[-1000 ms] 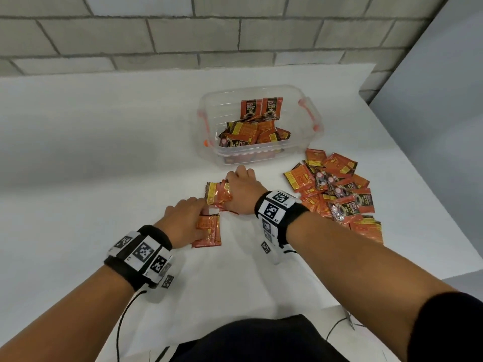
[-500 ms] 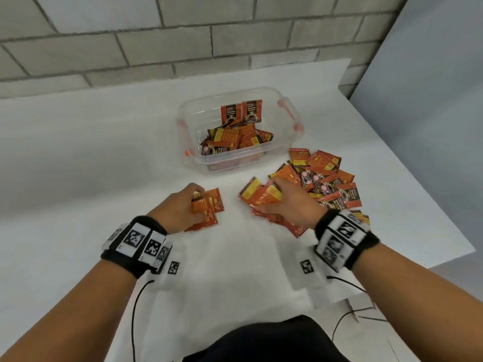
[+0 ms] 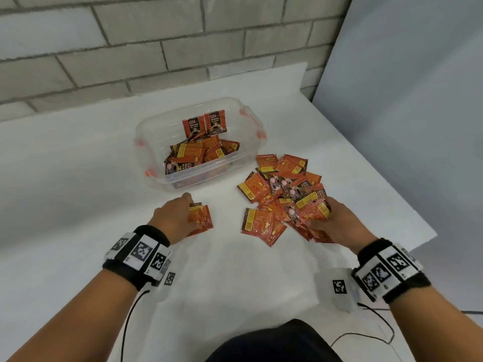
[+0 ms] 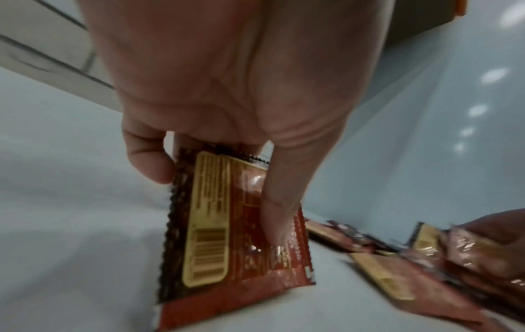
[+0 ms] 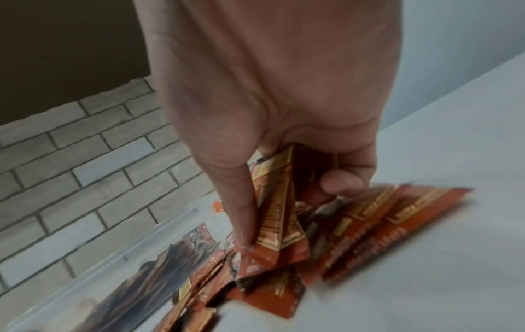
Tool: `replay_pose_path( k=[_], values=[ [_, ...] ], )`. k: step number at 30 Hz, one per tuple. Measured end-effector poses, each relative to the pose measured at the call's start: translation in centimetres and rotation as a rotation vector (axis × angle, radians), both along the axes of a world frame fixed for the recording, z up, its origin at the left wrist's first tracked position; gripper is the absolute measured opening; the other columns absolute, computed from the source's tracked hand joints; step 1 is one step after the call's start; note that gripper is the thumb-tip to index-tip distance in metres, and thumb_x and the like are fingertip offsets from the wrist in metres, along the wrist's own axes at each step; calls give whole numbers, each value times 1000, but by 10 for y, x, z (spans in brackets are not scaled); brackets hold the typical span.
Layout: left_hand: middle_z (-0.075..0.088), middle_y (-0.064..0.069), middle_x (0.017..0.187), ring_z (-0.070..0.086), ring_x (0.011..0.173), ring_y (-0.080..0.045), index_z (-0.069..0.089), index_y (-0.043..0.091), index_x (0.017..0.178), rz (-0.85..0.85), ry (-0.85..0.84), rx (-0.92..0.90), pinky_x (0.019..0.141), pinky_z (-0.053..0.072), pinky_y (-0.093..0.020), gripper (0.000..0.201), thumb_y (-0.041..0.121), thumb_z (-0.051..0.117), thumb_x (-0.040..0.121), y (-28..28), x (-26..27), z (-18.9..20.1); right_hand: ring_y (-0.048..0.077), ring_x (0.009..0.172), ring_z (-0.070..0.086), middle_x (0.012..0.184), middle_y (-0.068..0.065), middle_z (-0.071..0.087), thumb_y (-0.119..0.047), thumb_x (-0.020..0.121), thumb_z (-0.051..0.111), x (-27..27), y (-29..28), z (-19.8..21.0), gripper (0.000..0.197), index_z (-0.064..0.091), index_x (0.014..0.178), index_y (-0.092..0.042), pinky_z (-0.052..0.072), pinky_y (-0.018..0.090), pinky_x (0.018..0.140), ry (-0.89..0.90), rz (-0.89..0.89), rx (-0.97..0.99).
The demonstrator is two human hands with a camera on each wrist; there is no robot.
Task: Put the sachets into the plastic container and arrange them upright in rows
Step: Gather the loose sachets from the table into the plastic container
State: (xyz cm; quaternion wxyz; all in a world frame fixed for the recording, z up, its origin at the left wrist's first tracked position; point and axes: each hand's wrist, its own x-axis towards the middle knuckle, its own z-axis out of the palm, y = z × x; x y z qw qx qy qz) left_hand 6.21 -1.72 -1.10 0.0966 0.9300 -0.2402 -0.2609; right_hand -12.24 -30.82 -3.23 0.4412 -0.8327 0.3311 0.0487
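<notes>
Nearest: left hand [image 3: 175, 218] pinches a small stack of sachets [image 3: 201, 217] on the white table [image 3: 78, 205], thumb across the top one [image 4: 235, 229]. Right hand [image 3: 337, 226] is curled round a few sachets [image 5: 279, 220] at the near edge of the loose pile [image 3: 282, 192].

Farther: the plastic container [image 3: 156, 126] holds a jumble of sachets [image 3: 201, 155] lying flat; only two [image 3: 205, 124] stand upright against its far wall.

Judgement: early to middle. A large share sits outside, and no real row is formed yet.
</notes>
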Motion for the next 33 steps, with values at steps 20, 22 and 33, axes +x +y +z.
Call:
replay_pose_path(
  k=[20,22,33],
  values=[
    [53,-5,116,45,101,-19,47,17,119,-319,84,-155,86,44,-36,41,28,68,85,-94,-23,-6,16,99,55,118,1,58,-24,76,78,27,16,11,67,44,133,-14,42,24,72,69,30,-151],
    [60,1,102,54,82,-11,47,16,112,-258,145,-252,70,46,-24,34,23,68,86,-90,-19,0,16,99,58,119,2,60,-23,75,79,32,15,14,61,48,127,-16,44,23,70,70,24,-74],
    [57,18,81,55,74,4,54,24,89,205,-107,-702,61,42,-11,10,15,57,89,-21,24,83,11,82,70,97,-3,71,-15,79,75,92,48,101,39,52,110,-23,52,24,64,-293,148,313]
  ],
)
